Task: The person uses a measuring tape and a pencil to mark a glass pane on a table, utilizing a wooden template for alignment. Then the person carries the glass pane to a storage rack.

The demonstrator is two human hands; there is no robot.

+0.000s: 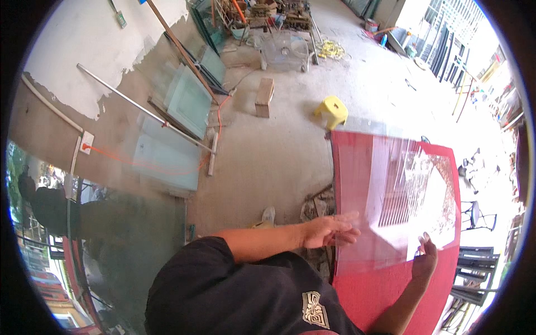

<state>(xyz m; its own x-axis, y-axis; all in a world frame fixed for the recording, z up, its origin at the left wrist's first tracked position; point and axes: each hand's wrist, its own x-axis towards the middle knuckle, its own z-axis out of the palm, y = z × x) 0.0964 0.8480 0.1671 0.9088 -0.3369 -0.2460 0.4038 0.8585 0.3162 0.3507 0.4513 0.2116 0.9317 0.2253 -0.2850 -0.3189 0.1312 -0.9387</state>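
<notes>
A large clear glass sheet (385, 184) lies over a red-covered table (391, 296) at the right, mirroring bright light and window bars. At its left edge is my left hand (330, 230), fingers closed around the edge and partly seen through the glass. My right hand (425, 259) grips the near edge farther right, fingers and thumb bent together at the rim. Both forearms reach in from the lower side. The undersides of the fingers are hidden.
Glass panes (187, 103) lean on the left wall, beside a white pole (134, 103) and an orange cord (219, 120). A yellow stool (334, 109) stands beyond the table. A wooden box (264, 97) and a clear plastic bin (285, 50) stand on the floor.
</notes>
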